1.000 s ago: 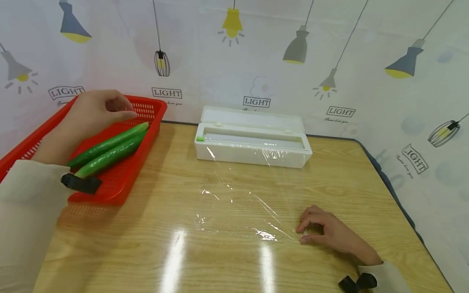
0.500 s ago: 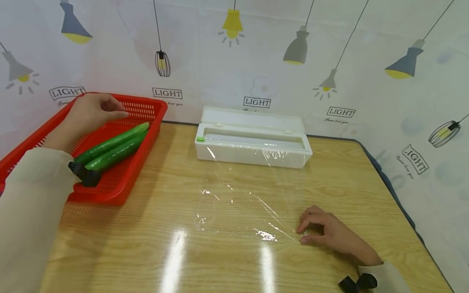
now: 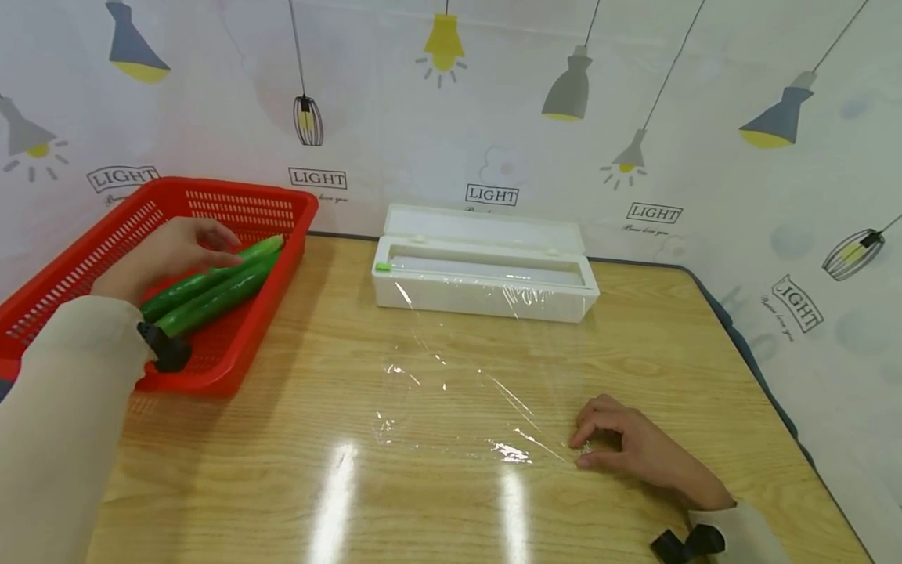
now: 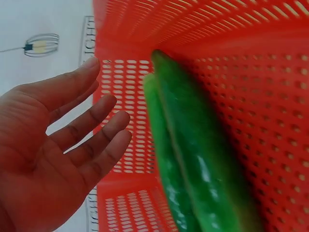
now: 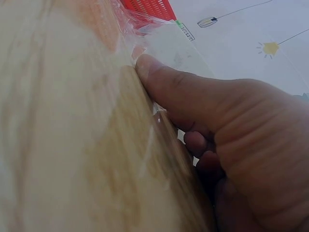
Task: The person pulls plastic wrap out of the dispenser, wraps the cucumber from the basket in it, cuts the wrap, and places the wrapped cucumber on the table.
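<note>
Two green cucumbers (image 3: 214, 301) lie side by side in a red plastic basket (image 3: 236, 368) at the left. My left hand (image 3: 169, 254) hovers over them, holding nothing; in the left wrist view its fingers (image 4: 91, 121) are spread, apart from the cucumbers (image 4: 203, 159). A sheet of clear cling film (image 3: 451, 384) stretches over the wooden table, drawn out of a white dispenser box (image 3: 486, 301). At the sheet's near right corner, my right hand (image 3: 634, 450) pinches the film between thumb and fingers. The right wrist view shows that thumb (image 5: 169, 82) at the film's edge.
The dispenser's lid (image 3: 486, 229) stands raised against the back, and a small green piece (image 3: 384, 267) sits at its left end. Behind the wooden table (image 3: 705, 352) rises a wall covering (image 3: 409, 117) printed with lamps.
My left hand has come down and slightly nearer inside the basket, toward the cucumbers. The right hand and the film stay where they were.
</note>
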`<action>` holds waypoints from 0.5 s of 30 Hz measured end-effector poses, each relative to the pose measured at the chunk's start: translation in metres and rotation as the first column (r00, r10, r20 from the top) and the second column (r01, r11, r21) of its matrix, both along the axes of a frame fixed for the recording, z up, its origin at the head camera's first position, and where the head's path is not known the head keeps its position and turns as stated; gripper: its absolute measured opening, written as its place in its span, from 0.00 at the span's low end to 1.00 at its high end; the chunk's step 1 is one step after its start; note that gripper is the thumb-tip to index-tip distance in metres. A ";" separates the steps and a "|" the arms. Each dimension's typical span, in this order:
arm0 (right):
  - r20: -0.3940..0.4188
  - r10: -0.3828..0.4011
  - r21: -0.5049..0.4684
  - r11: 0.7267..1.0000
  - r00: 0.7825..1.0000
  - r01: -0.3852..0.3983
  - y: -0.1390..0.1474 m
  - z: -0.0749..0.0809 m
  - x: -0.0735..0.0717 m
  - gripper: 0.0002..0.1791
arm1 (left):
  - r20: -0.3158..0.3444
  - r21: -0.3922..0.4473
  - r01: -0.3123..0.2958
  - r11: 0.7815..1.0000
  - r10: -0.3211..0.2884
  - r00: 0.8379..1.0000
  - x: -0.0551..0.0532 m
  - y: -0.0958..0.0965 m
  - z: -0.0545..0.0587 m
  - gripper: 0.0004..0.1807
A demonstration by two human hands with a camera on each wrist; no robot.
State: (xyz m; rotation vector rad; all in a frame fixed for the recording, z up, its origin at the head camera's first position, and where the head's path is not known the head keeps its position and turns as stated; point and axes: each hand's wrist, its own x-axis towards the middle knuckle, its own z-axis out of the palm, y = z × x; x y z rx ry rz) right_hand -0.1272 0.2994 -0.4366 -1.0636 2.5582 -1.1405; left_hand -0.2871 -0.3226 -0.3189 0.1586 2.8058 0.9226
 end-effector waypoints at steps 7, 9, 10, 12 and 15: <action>-0.027 0.018 -0.012 1.000 0.999 -0.018 0.000 0.001 0.000 0.12 | 0.061 -0.011 0.020 1.000 -0.019 0.998 0.000 0.000 -0.012 0.28; -0.022 0.009 -0.007 1.000 1.000 -0.009 0.000 0.001 0.000 0.12 | 0.073 -0.019 0.017 1.000 -0.016 0.997 -0.001 0.000 -0.012 0.28; -0.018 0.003 -0.002 1.000 1.000 -0.003 0.000 0.001 -0.001 0.12 | 0.082 -0.022 0.018 1.000 -0.017 0.997 -0.002 0.000 -0.013 0.28; -0.009 -0.001 0.004 1.000 1.000 0.001 0.000 0.000 -0.001 0.12 | 0.101 -0.029 0.024 0.999 -0.021 0.995 -0.002 0.000 -0.013 0.28; -0.005 -0.002 0.010 1.000 1.000 0.002 0.000 0.000 -0.001 0.12 | 0.116 -0.038 0.030 0.999 -0.025 0.993 -0.002 0.000 -0.015 0.28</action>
